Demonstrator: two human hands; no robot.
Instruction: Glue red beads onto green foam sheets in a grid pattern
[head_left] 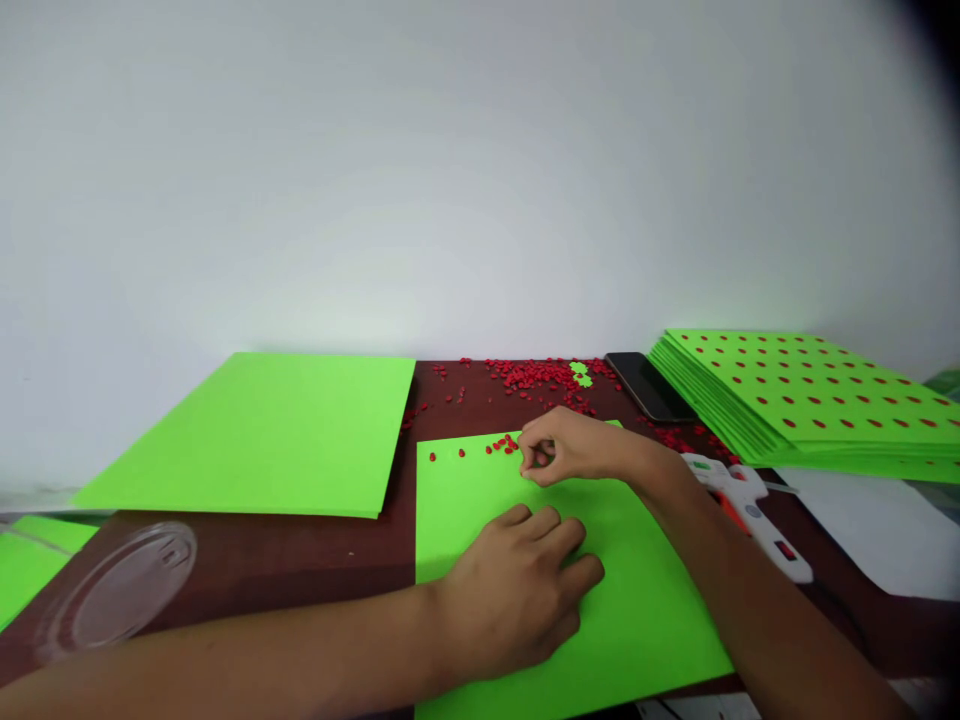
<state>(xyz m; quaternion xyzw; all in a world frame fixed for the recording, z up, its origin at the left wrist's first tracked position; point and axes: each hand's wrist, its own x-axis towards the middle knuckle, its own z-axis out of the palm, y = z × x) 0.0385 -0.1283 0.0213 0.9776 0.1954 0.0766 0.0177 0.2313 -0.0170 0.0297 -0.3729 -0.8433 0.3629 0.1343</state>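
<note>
A bright green sheet (pixel 480 520) lies on the dark red table. Near its far edge several small red pieces (pixel 504 445) sit, some spaced in a row at the left and others in a small cluster. My right hand (pixel 562 447) is over the far part of the sheet beside the cluster, its thumb and index finger pinched together; whatever is between the fingertips is too small to make out. Nearer to me, my left hand (pixel 521 585) rests on the sheet with its fingers curled under, and its fingertips are hidden.
Scattered red pieces (pixel 532 376) and small green shapes (pixel 580 375) lie by the wall. A black phone (pixel 651 387), a stack of dotted green sheets (pixel 810 390) and a white power strip (pixel 765 520) are right. A plain green stack (pixel 262 440) and clear lid (pixel 135 585) are left.
</note>
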